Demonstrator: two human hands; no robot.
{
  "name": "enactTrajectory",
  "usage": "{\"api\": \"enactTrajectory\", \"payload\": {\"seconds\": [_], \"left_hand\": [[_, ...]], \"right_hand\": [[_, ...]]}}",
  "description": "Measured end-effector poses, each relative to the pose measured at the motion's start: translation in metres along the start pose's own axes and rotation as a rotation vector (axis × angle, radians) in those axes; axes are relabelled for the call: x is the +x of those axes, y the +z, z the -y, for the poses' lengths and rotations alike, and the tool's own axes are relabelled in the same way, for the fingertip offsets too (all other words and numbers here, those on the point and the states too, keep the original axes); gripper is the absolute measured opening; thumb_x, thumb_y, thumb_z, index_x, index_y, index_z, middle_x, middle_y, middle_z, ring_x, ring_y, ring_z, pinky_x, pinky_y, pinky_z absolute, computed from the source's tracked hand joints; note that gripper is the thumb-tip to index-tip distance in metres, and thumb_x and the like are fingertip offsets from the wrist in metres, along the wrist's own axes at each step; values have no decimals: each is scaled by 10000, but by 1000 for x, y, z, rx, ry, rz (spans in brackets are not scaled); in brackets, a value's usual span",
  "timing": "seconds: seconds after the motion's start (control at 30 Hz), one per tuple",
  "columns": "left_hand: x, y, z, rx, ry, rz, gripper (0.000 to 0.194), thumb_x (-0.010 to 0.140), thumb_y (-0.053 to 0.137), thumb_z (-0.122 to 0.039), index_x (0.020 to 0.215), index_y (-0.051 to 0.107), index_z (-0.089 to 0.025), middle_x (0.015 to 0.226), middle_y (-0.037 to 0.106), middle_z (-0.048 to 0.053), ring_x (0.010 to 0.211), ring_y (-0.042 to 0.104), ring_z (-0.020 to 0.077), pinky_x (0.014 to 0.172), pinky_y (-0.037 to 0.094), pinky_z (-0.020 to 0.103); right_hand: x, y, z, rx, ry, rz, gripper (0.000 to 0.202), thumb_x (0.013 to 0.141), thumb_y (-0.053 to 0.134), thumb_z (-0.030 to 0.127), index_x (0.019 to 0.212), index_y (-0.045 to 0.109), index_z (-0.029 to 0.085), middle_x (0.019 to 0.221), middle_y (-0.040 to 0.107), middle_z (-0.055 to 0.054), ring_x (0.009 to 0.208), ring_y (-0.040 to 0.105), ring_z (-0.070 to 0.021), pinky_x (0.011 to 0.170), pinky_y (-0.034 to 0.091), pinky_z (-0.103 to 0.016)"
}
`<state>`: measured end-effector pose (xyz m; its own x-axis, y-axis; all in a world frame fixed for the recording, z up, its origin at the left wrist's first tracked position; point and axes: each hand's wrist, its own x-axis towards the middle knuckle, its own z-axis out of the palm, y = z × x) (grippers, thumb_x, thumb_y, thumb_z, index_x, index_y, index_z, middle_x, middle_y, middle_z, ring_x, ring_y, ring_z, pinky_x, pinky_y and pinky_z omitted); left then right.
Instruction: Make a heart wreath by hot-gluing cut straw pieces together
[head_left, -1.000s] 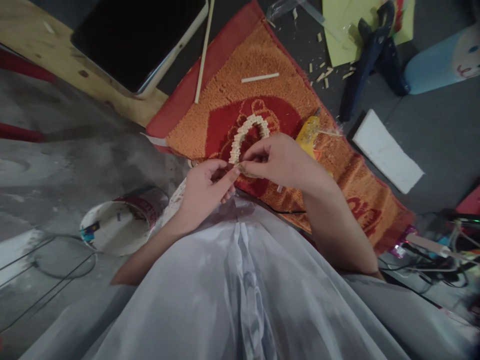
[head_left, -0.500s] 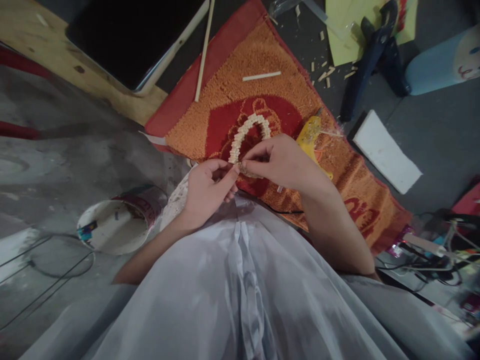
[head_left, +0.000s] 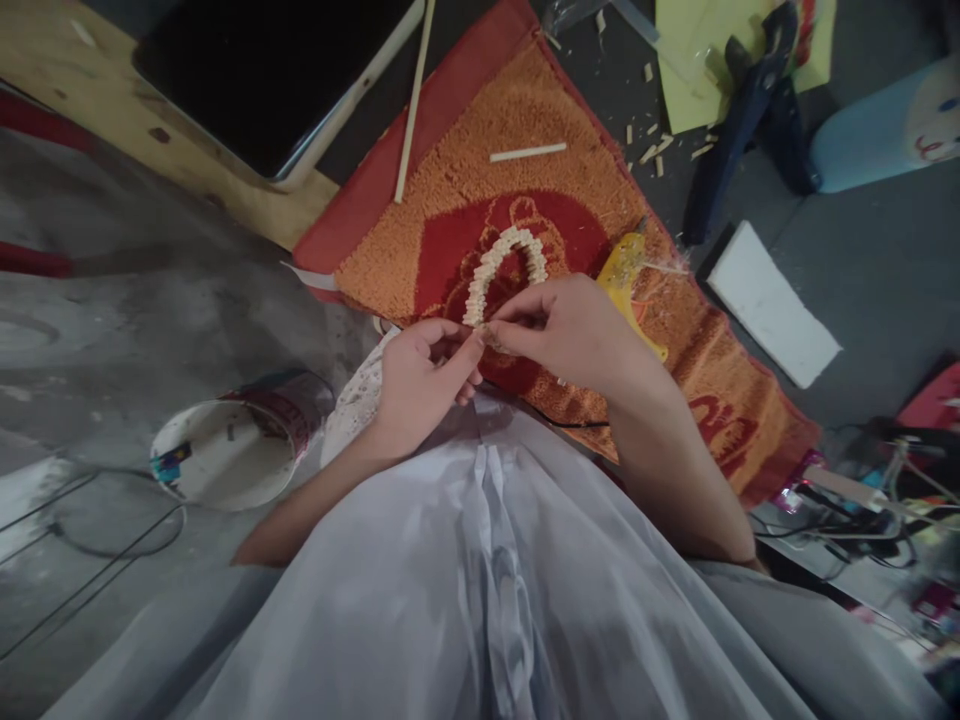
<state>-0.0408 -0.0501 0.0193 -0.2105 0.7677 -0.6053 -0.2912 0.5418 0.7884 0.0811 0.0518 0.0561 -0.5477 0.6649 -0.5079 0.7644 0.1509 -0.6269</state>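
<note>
A curved arch of small pale wooden pieces [head_left: 491, 262] lies over the red patch of an orange and red towel [head_left: 465, 150]. My left hand [head_left: 426, 385] pinches the arch's near left end between thumb and fingertips. My right hand [head_left: 574, 330] is closed at the same spot, its thumb and forefinger nearly touching my left fingertips around a small brownish bit too small to make out. Right of my right hand lies a yellow glue gun [head_left: 624, 275]. Beyond the arch rests a short pale stick [head_left: 528, 152], and a longer stick [head_left: 414, 105] crosses the towel's left border.
A black-screened tablet [head_left: 247, 80] lies at the upper left. On the right are dark blue cutters [head_left: 750, 120], a light blue bottle [head_left: 870, 130], a white block [head_left: 774, 305] and yellow paper [head_left: 686, 60]. A white bucket [head_left: 225, 455] stands at lower left.
The view has shifted slightly, moving the towel and the things on it a little to the right. Both hands keep their pinch at the arch's near end.
</note>
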Motion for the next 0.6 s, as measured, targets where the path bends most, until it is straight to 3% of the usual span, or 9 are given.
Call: {"api": "enactTrajectory", "payload": {"seconds": [0.27, 0.6], "left_hand": [[-2, 3, 1, -54, 17, 19, 300, 758, 725, -399, 679, 545, -172, 456, 564, -44, 345, 491, 64, 352, 414, 163], [-2, 8, 3, -75, -35, 4, 153, 761, 671, -223, 685, 546, -177, 455, 572, -57, 340, 497, 61, 352, 421, 157]], "right_hand": [[-4, 1, 2, 6, 34, -39, 175, 749, 608, 261, 720, 757, 174, 632, 687, -19, 588, 561, -131, 540, 373, -256], [-12, 8, 6, -23, 61, -119, 184, 742, 573, 248, 685, 730, 170, 619, 668, -15, 576, 537, -122, 546, 351, -257]]}}
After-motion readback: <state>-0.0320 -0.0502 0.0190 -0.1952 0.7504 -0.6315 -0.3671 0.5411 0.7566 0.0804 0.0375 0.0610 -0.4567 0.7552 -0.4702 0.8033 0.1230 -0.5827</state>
